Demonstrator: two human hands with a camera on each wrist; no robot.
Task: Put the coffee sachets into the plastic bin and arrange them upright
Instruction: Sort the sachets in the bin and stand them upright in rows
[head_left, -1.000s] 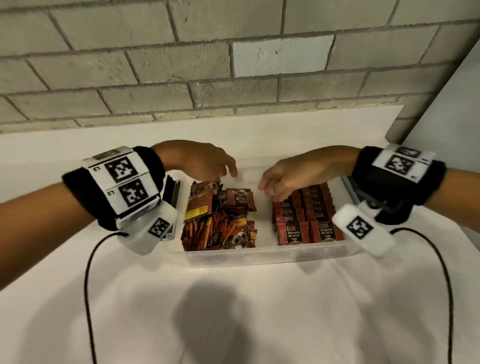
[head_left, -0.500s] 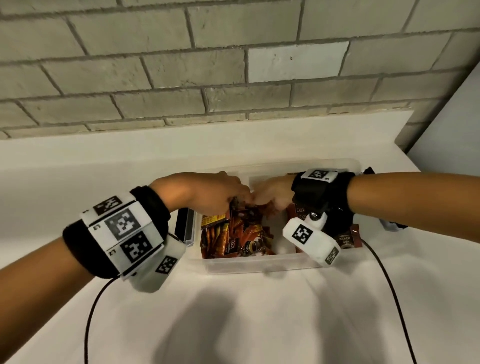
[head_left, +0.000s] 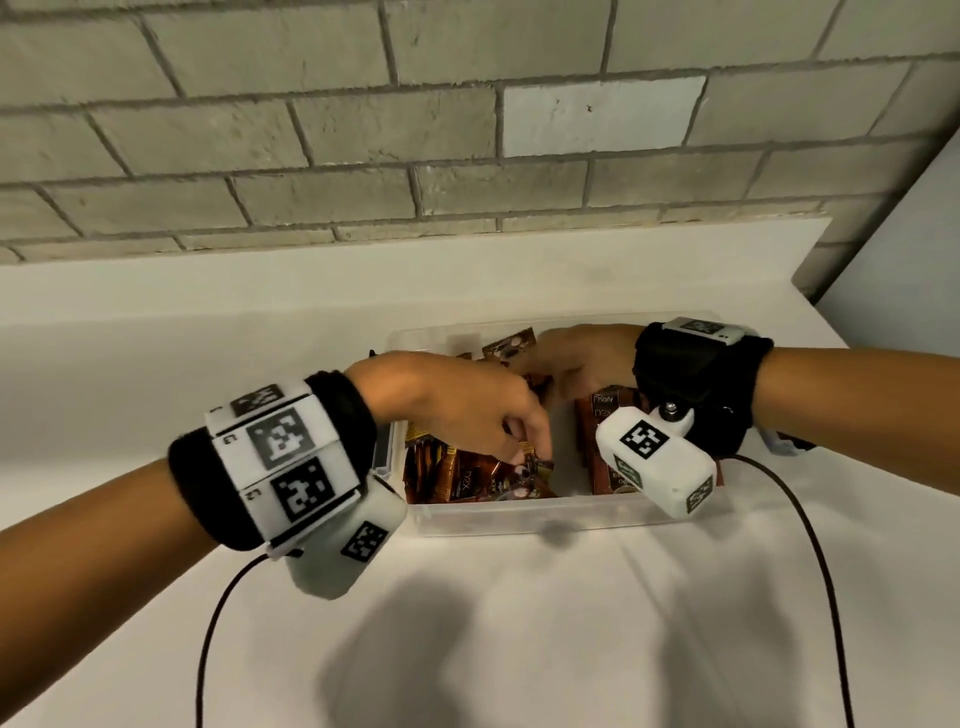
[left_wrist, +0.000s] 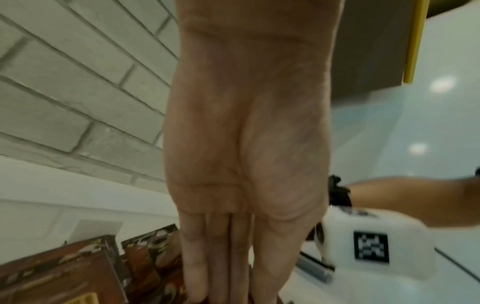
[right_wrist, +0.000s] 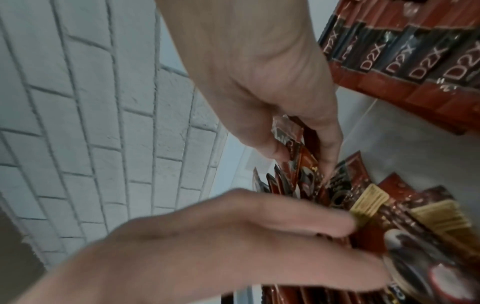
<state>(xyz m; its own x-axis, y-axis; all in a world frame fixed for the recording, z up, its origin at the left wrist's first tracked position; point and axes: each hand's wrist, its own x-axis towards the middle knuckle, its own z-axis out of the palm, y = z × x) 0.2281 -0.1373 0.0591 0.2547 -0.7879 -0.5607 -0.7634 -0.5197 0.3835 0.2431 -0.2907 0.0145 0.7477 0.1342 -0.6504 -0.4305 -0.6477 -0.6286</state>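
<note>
A clear plastic bin (head_left: 519, 512) stands on the white counter. Loose brown coffee sachets (head_left: 457, 478) fill its left half, some leaning. Upright D2X sachets (head_left: 605, 415) stand in a row on the right, also visible in the right wrist view (right_wrist: 415, 51). My left hand (head_left: 524, 447) reaches down into the loose pile with straight fingers (left_wrist: 221, 267) pressed against the sachets. My right hand (head_left: 556, 374) reaches across to the bin's far middle. There its thumb and fingers pinch a few sachets (right_wrist: 306, 152). The left hand (right_wrist: 259, 236) lies flat just in front of it.
A grey brick wall (head_left: 467, 156) rises behind the counter's raised back ledge, with a plain wall (head_left: 909, 234) at the right. A dark flat object (head_left: 384, 447) stands against the bin's left side. Black cables (head_left: 218, 623) trail from both wrists over the counter (head_left: 519, 649).
Both hands have dropped into the bin. The right hand moved left from the upright row to the loose pile and pinched sachets; the left hand went down into that pile.
</note>
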